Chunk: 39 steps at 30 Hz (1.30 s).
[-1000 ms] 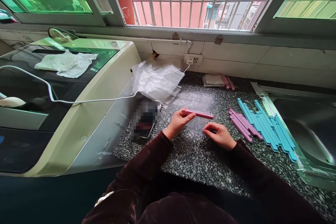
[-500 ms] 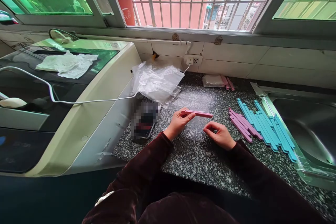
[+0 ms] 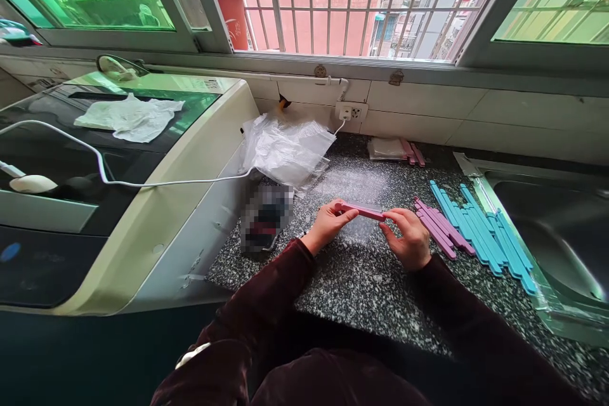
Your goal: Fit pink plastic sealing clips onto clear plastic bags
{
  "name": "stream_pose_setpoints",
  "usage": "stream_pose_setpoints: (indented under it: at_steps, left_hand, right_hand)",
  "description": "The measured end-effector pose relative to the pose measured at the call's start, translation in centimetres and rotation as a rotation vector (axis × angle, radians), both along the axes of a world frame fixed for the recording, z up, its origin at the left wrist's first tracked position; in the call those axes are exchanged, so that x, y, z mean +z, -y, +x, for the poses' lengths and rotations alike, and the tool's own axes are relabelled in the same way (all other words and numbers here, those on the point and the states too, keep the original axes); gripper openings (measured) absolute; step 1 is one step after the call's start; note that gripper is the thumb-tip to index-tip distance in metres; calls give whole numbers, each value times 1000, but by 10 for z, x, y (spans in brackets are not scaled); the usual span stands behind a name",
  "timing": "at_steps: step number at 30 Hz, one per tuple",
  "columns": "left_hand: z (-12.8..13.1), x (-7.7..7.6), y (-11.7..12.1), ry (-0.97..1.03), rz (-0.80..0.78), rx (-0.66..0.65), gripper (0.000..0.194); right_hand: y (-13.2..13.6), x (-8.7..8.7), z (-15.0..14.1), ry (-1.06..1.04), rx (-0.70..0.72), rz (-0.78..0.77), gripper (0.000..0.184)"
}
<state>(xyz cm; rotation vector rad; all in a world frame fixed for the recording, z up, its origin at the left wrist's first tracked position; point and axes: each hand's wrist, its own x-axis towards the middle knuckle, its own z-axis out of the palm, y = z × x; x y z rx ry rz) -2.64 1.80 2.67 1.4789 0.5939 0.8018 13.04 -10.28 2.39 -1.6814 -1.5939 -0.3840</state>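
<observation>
A slim pink plastic bag clip (image 3: 365,210) is held level above the counter, between both hands. My left hand (image 3: 328,226) pinches its left end between thumb and fingers. At the other end, the thumb and fingers of my right hand (image 3: 409,239) close on the tip. Beneath the clip, a clear plastic bag (image 3: 354,231) lies flat on the speckled counter. To the right of my right hand are a pile of pink clips (image 3: 440,228) and several blue clips (image 3: 476,228), lying roughly side by side.
A sink (image 3: 547,222) borders the counter on the right. Clear plastic bags (image 3: 288,149) are heaped by the wall socket, with a blurred phone (image 3: 266,219) in front. A washing machine (image 3: 190,139) stands left. Packed bags (image 3: 386,148) and pink clips lie at the back.
My right hand has moved up and taken hold of the clip's right end. The clip now tilts slightly down to the right, with my left hand still on it.
</observation>
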Motion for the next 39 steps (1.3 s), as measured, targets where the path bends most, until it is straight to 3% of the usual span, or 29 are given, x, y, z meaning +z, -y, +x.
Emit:
stream_pose_setpoints:
  at_steps: [9, 15, 18, 20, 23, 26, 33, 39]
  left_hand:
    - [7, -8, 0, 13, -58, 6, 36]
    - [33, -22, -2, -27, -50, 25, 19]
    - [55, -24, -10, -14, -85, 166, 10]
    - [70, -24, -17, -35, -65, 308, 19]
    - [89, -22, -28, -74, 26, 431, 44]
    - [104, -22, -38, -154, 129, 434, 62]
    - [129, -19, -55, -497, 513, 251, 43]
    - [155, -14, -74, -626, 748, 162, 49]
  right_hand:
    - [0, 2, 0, 200, -14, -70, 14]
    - [-17, 6, 12, 196, -122, -125, 16]
    - [-38, 1, 19, 54, -236, -185, 18]
    - [-54, -3, 23, -135, -317, -256, 16]
    - [-77, -9, 30, -282, -426, -288, 19]
    - [-94, -14, 42, -322, -506, -273, 19]
    - [-122, -15, 75, -397, -671, -256, 19]
    - [-148, -11, 98, -427, -789, -223, 21]
